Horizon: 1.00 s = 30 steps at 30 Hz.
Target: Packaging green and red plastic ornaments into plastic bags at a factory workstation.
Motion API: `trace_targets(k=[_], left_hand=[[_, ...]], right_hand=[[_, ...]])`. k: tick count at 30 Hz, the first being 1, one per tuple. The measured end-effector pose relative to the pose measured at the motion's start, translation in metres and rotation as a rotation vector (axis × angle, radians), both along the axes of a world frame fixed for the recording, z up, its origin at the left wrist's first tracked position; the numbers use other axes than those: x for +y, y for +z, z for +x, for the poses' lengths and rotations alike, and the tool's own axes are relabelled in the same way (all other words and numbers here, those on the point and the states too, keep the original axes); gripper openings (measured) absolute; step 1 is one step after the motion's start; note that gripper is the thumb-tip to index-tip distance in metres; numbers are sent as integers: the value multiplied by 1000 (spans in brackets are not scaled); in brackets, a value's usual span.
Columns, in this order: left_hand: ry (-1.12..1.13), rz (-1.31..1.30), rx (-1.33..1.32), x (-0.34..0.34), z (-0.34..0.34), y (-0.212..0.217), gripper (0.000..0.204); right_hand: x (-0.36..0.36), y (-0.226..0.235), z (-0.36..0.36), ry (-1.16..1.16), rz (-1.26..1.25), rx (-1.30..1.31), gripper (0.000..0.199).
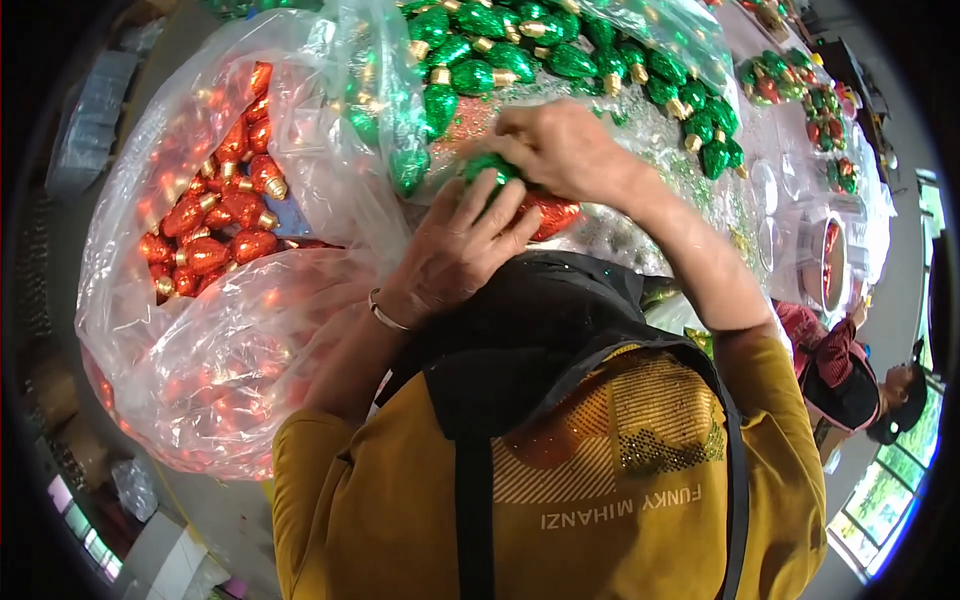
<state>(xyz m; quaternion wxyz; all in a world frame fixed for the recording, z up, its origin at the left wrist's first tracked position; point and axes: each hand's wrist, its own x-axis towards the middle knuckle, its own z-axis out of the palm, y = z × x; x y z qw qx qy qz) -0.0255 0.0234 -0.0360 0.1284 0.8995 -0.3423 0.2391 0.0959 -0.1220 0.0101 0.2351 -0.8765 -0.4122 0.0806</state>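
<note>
1. Head view shows both hands meeting just past the chest, over a glitter-strewn surface point(640, 130). Between them sit a green bulb-shaped ornament point(488, 168) and a red bulb-shaped ornament point(552, 214).

2. Left hand point(462, 245): its fingers are partly curled and laid over the ornaments from the near side, the fingertips touching the green one. It looks closed on the pair rather than open, though the palm side is hidden.

3. Right hand point(560, 150): it comes down from the far side, fingers bent together over the top of the green ornament, pinching it. What the thumb does I cannot tell.

4. Handling, as a judgement: these foil-bright, glittered bulbs look hollow and light, with a thin shell likely to dent or crack under a hard squeeze. The glossy body would be slippery; the gold screw-cap end, seen on the loose ones, looks the firmer place to grip, with the body merely cradled.

5. Left of the left hand stands an open clear plastic bag point(200, 350) with red ornaments point(215, 225) heaped inside. Beyond the right hand lies a pile of green ornaments point(560, 50) on clear plastic sheet.

6. Right of the right hand, well apart, another person point(850, 375) sits near more ornaments at the far end.
</note>
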Motion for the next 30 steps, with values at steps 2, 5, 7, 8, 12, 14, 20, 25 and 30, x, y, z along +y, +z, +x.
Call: trace_targets(k=[2, 5, 7, 8, 12, 14, 20, 25, 30], left_hand=[[104, 26, 30, -2, -1, 2, 41], [185, 73, 46, -6, -1, 2, 43], [236, 150, 47, -9, 0, 2, 45], [243, 144, 46, -10, 2, 2, 45], [214, 69, 92, -9, 7, 5, 46], [219, 51, 127, -11, 9, 7, 48], [234, 98, 122, -12, 6, 12, 47], [228, 53, 251, -10, 11, 14, 51], [224, 30, 190, -8, 9, 11, 52]], right_hand=[[6, -6, -5, 0, -38, -142, 32], [5, -8, -8, -47, 56, -94, 35], [-5, -8, -3, -73, 189, -49, 35], [-11, -8, 0, -105, 326, -2, 34], [-10, 4, 8, -26, 310, 36, 33], [-13, 8, 9, 34, 230, 23, 33], [-35, -3, 8, 152, 496, 109, 33], [-37, -1, 5, 51, 405, -345, 28], [-46, 3, -16, -298, 621, -20, 26]])
